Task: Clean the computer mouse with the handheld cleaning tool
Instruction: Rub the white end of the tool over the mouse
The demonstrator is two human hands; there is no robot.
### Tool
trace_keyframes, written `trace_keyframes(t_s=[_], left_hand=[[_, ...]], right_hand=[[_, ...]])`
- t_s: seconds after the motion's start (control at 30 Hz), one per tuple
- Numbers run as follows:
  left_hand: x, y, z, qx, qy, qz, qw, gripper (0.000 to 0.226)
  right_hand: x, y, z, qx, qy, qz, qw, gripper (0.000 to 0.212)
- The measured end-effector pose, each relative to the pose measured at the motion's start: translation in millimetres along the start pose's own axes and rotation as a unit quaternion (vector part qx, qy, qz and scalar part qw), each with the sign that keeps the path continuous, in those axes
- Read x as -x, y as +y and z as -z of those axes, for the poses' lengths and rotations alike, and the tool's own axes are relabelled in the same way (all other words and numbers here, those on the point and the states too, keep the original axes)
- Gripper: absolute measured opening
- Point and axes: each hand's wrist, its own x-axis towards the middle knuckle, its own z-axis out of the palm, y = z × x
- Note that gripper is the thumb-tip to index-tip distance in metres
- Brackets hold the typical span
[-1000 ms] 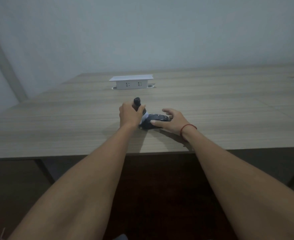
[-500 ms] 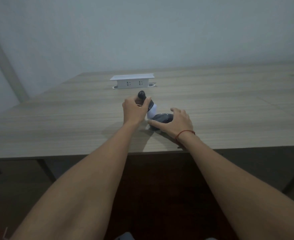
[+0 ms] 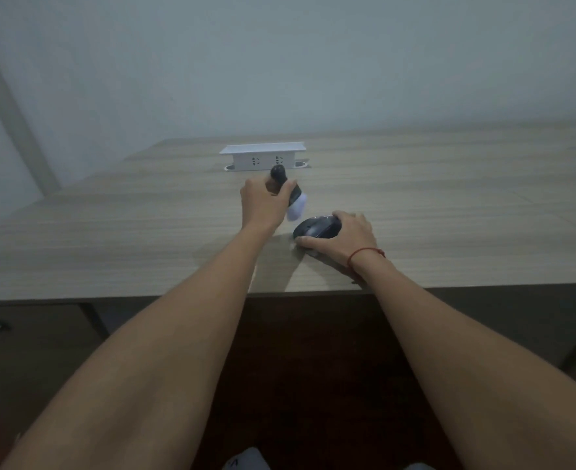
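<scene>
Your left hand (image 3: pixel 263 203) has its grip wrapped tight round the dark handle of the brush (image 3: pixel 288 193), with the pale bristle head pointing down and toward four o'clock, lifted clear of the mouse (image 3: pixel 317 227) and just beside it at about ten o'clock from the mouse. Your right hand (image 3: pixel 342 237) lies over the right side and rear of the mouse, fingers curled loosely against it and the thumb along its near edge, pinning it to the bench (image 3: pixel 110 232) rather than lifting it; the mouse sits near the bench's front edge, roughly at the centre of your view. To do this stroke well, I would bring the bristles down onto the exposed left and top of the shell, sweep lightly away from your holding fingers, and keep the right hand pressing just enough that the mouse does not skid. Then shift those fingers so the covered side gets its turn, and work the tips into the seam round the buttons and wheel. Much is hard to read here: the light is dim, the wheel and button lines are barely made out, and your right hand hides the far right flank of the mouse. Whether any dust remains cannot be told. A small pale speck lies on the bench by your right thumb, unclear what. The white socket box (image 3: pixel 263 157) stands well back at twelve o'clock, out of the way.
</scene>
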Motion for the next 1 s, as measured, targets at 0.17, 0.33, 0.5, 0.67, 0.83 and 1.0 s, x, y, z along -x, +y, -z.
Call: trace_keyframes(t_s=[0.17, 0.33, 0.5, 0.67, 0.83, 1.0], left_hand=[[9, -19, -12, -0.069, -0.057, 0.041, 0.995, 0.025], [12, -39, -7, -0.077, -0.018, 0.05, 0.996, 0.029], [9, -9, -6, -0.001, 0.001, -0.002, 1.0, 0.028], [10, -21, -14, -0.022, -0.022, 0.059, 0.998, 0.028], [7, -23, -5, -0.017, -0.037, 0.072, 0.997, 0.027], [5, -9, -10, 0.02, 0.003, 0.038, 0.999, 0.03]], right_hand=[[1, -1, -2, 0.002, 0.003, 0.004, 1.0, 0.093], [5, -2, 3, -0.015, -0.017, 0.027, 0.999, 0.083], [1, -5, 0, -0.007, -0.027, 0.035, 0.999, 0.079], [1, -6, 0, -0.003, -0.028, 0.034, 0.999, 0.102], [1, -5, 0, -0.029, -0.031, 0.03, 0.999, 0.101], [-2, -2, 0, -0.05, -0.053, 0.033, 0.997, 0.088]])
